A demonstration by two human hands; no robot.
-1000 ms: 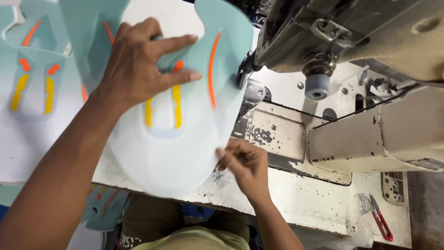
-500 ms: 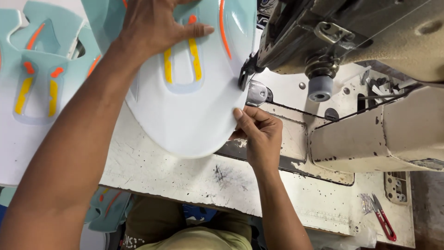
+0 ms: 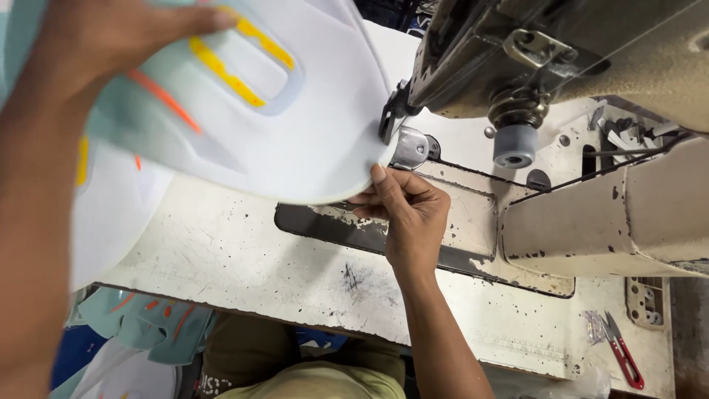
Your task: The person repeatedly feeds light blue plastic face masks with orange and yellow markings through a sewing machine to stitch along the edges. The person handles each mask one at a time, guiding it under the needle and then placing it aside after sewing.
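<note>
**A:** Start at the hands. What's the right one doing?

**B:** The right hand (image 3: 405,210) pinches the lower edge of the white fabric panel (image 3: 295,140), thumb on top and fingers curled under, just in front of the metal presser foot (image 3: 410,146). A second ago it was at the front of the sewing table (image 3: 244,258), picking at the panel's near rim; now it sits right beside the foot.

**B:** The left hand (image 3: 111,37) lies spread flat on the panel near its yellow strips (image 3: 221,66), pressing down rather than gripping.

**A:** And the panel itself?

**B:** It has swung round and moved toward the machine. Earlier it covered much of the table's front; now its curved edge touches the foot, and the worn, speckled tabletop is bare in front of it. More of the dark needle plate (image 3: 347,229) shows.

**A:** What does that suggest?

**B:** I'd judge the edge is being lined up under the foot, so seaming along that curve is about to start instead of the piece merely being sorted.

**A:** Anything farther out?

**B:** The sewing machine head (image 3: 561,52) hangs over the back right. Red-handled snips (image 3: 620,358) lie at the table's front right corner, well apart from both hands. More teal pieces (image 3: 148,325) hang below the front left edge.
</note>
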